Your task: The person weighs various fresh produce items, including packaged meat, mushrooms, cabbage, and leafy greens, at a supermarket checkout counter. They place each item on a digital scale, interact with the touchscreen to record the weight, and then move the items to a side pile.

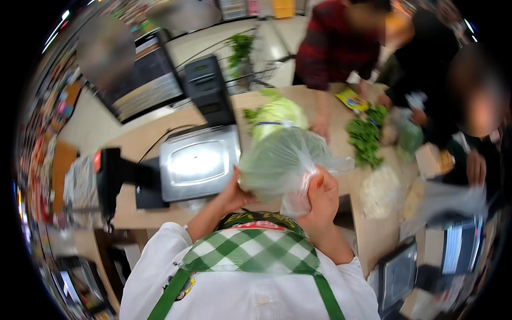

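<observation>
In front of my apron I hold a clear plastic bag (276,160) with a rounded, pale green vegetable inside. My right hand (325,196) grips the bag's gathered neck, and loose plastic sticks out around the fist. My left hand (236,196) supports the bag at its lower left side; part of its fingers is hidden under the bag. Just beyond the bag a leafy cabbage (280,112) bound with a blue band lies on the wooden counter (140,216). Left of the bag is a scale with a shiny metal weighing plate (196,166).
The scale's dark display post (208,88) and a black scanner stand (110,180) rise at the left. Across the counter, one person in a red checked shirt (336,44) and others handle goods. Leafy greens (364,140), a yellow packet (352,99) and a pale bagged item (380,192) lie at the right.
</observation>
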The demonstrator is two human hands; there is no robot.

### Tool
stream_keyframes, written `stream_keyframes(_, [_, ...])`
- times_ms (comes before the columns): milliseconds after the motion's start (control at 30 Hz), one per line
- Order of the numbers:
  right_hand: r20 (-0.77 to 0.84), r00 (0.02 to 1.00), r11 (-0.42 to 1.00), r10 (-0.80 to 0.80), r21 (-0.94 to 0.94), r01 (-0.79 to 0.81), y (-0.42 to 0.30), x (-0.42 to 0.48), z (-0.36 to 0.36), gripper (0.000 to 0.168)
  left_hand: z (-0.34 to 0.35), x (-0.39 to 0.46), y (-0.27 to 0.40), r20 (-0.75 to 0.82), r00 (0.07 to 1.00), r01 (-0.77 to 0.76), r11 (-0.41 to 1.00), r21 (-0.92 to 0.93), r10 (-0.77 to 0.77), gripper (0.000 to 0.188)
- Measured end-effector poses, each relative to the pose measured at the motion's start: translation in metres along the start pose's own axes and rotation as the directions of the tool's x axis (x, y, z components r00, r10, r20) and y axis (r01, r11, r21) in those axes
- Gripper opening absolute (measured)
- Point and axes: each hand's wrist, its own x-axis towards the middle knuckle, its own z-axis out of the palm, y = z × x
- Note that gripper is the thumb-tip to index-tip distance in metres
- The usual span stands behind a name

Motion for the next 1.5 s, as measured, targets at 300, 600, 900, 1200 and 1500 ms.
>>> stream_keyframes(300, [0.205,0.85,0.858,0.486,-0.299,-0.418,0.151,0.014,0.021,0.02,-0.099,-0.143,0.154,-0.538,0.455,-0.498,0.704,0.507,0.71,0.063])
stream_keyframes(600, [0.011,0.875,0.612,0.484,-0.719,-0.329,0.189,0.0,-0.011,0.016,-0.204,-0.143,0.154,-0.498,0.284,-0.024,0.526,0.85,0.819,0.065])
stream_keyframes(900, [-0.302,0.944,0.686,0.133,-0.66,-0.307,0.166,-0.025,-0.045,0.019,-0.113,-0.16,0.286,0.185,-0.053,0.308,-0.16,0.938,0.981,0.086])
stream_keyframes(1200, [-0.29,0.943,0.619,0.166,-0.714,-0.328,0.171,-0.057,-0.04,0.011,-0.057,-0.157,0.389,0.269,-0.356,0.4,-0.114,0.909,0.895,0.09])
stream_keyframes(1500, [-0.181,0.981,0.616,0.069,-0.766,-0.185,0.189,-0.034,-0.036,0.017,-0.058,-0.144,0.32,0.376,0.299,0.241,-0.451,0.86,0.877,0.094])
